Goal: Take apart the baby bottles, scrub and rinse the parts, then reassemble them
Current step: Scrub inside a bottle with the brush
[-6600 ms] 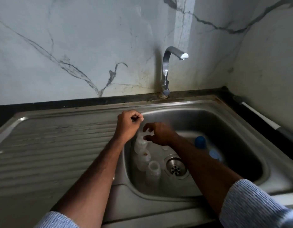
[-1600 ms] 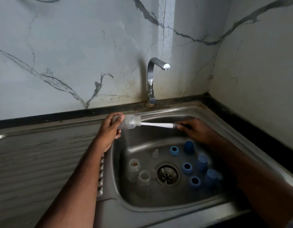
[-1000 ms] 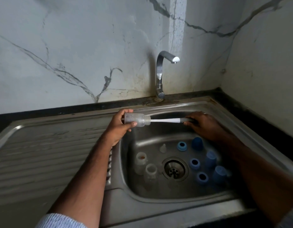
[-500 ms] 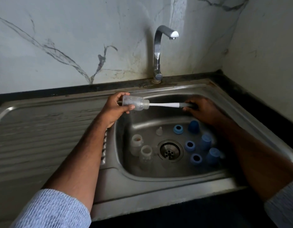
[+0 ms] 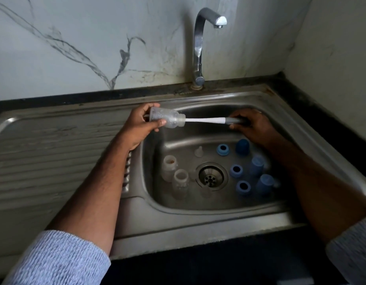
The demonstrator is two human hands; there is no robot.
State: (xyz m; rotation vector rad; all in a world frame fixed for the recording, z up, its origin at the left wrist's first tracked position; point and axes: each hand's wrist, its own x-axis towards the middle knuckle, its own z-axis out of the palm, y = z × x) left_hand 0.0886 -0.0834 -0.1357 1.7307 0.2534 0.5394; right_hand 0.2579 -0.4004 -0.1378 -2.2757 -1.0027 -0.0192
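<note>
Bottle point(image 5: 167, 119) lies on its side in the air over the basin's back left corner, mouth pointing right. Our left hand point(image 5: 141, 124) grips it, fingers point(image 5: 160, 122) curled round the base end. Brush point(image 5: 206, 120) runs level into the mouth; its white stem shows, head hidden inside the bottle. Our right hand point(image 5: 254, 125) holds the grey handle, fingers wrapped round it.

Down in the sink point(image 5: 198, 204): two more clear bottles point(image 5: 174, 175) stand upright left of the drain point(image 5: 211, 177), open mouths up. A clear teat point(image 5: 199, 151) sits behind the drain. Right of the drain, three blue rings point(image 5: 236, 170) with dark holes, and three blue caps point(image 5: 257, 164) just beside them toward the right wall. Tap point(image 5: 199, 42) stands at the back, no water running. Ribbed drainboard point(image 5: 54, 157) to the left.
</note>
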